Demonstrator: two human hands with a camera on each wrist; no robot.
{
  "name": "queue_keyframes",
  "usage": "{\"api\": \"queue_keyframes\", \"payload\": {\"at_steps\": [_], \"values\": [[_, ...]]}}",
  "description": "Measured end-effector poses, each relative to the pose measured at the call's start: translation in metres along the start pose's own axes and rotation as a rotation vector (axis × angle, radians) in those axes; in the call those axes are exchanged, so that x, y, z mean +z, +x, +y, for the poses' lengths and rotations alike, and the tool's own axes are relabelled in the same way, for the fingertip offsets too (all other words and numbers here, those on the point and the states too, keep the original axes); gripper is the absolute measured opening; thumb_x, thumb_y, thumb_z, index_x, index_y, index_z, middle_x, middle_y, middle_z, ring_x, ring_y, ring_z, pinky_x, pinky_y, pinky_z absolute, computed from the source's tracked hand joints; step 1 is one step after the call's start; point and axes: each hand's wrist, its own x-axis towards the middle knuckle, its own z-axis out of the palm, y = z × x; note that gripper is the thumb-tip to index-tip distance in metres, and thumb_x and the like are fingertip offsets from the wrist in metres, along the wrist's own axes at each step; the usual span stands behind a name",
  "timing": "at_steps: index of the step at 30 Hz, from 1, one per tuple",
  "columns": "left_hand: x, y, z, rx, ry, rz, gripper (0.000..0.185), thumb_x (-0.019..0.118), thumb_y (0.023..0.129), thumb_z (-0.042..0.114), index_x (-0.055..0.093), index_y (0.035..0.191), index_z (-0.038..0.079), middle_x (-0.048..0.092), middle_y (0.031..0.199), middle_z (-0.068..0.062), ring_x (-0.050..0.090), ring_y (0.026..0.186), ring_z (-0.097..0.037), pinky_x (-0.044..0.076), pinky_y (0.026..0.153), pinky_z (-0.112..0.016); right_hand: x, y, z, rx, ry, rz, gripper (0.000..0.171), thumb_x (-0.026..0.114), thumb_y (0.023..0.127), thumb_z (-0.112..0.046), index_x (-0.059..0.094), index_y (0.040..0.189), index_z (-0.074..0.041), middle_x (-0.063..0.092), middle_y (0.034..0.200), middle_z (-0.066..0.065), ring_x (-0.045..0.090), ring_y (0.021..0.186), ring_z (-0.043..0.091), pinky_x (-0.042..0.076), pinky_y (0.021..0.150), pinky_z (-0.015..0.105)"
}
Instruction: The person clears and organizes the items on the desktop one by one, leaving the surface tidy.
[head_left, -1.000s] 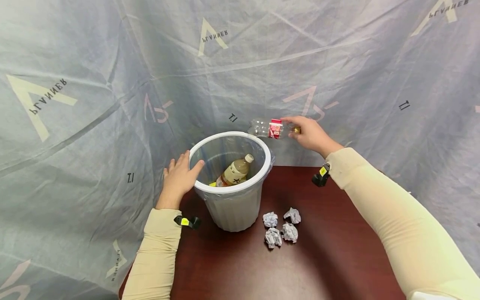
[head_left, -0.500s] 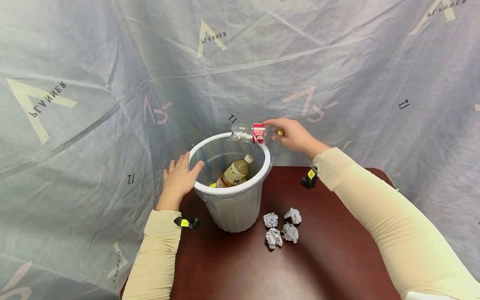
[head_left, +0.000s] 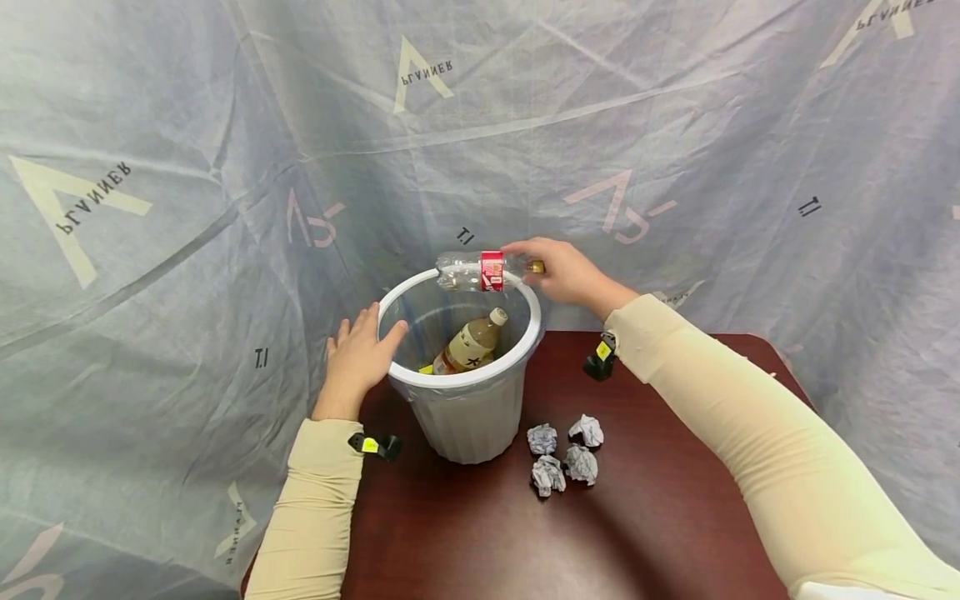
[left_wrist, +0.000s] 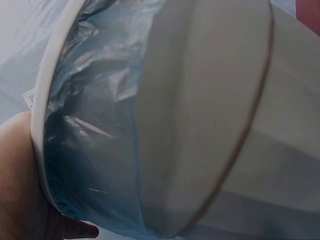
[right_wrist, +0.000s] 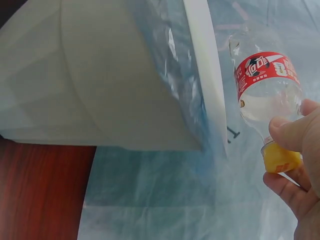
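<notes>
Desk (head_left: 660, 517) space was shared by a lined bin (head_left: 468, 408), steadied by the flat left hand (head_left: 358, 357) and already holding one bottle (head_left: 468, 343). A clear bottle (head_left: 480, 272), gripped near its cap by the right hand (head_left: 570, 275), was held over the rim; four paper balls (head_left: 562, 454) remained outside.

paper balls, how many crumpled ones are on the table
4, clustered on the table right of the bin: two behind, two in front. The bin may hide others.
</notes>
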Motion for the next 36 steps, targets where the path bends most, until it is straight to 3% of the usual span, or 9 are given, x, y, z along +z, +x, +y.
{"api": "queue_keyframes", "payload": {"at_steps": [10, 17, 27, 36], "values": [[0.0, 0.0, 0.0, -0.002, 0.0, 0.006, 0.088, 0.03, 0.099, 0.07, 0.013, 0.164, 0.014, 0.017, 0.166, -0.022, 0.003, 0.151, -0.051, 0.001, 0.115, -0.072, 0.009, 0.007, -0.009, -0.03, 0.05, -0.009, 0.055, 0.07, 0.093, -0.001, 0.058, 0.144, -0.017, 0.058, 0.142, 0.007, 0.063, 0.119, 0.026, 0.052, 0.098, 0.042], [0.001, 0.0, -0.001, -0.001, 0.006, 0.008, 0.089, 0.029, 0.099, 0.071, 0.012, 0.164, 0.014, 0.016, 0.167, -0.022, 0.003, 0.151, -0.051, 0.0, 0.115, -0.072, 0.008, 0.006, -0.007, 0.036, 0.145, -0.043, 0.069, 0.078, 0.091, -0.028, 0.047, 0.152, -0.021, 0.045, 0.155, 0.002, 0.046, 0.138, 0.026, 0.043, 0.108, 0.047], [0.002, 0.002, -0.002, 0.001, -0.001, 0.01, 0.088, 0.03, 0.099, 0.07, 0.012, 0.164, 0.014, 0.015, 0.167, -0.02, 0.002, 0.152, -0.05, -0.002, 0.116, -0.071, 0.005, -0.011, 0.014, 0.098, 0.198, 0.058, 0.067, 0.07, 0.096, -0.038, 0.041, 0.155, -0.024, 0.042, 0.157, -0.001, 0.04, 0.144, 0.023, 0.034, 0.116, 0.046], [0.0, 0.002, -0.001, 0.004, 0.003, -0.014, 0.09, 0.03, 0.098, 0.072, 0.01, 0.164, 0.014, 0.014, 0.167, -0.022, 0.0, 0.151, -0.051, -0.002, 0.115, -0.072, 0.024, -0.051, 0.056, 0.155, 0.342, 0.21, 0.067, 0.073, 0.095, -0.027, 0.042, 0.154, -0.02, 0.047, 0.155, 0.01, 0.043, 0.142, 0.03, 0.034, 0.116, 0.05]]}}
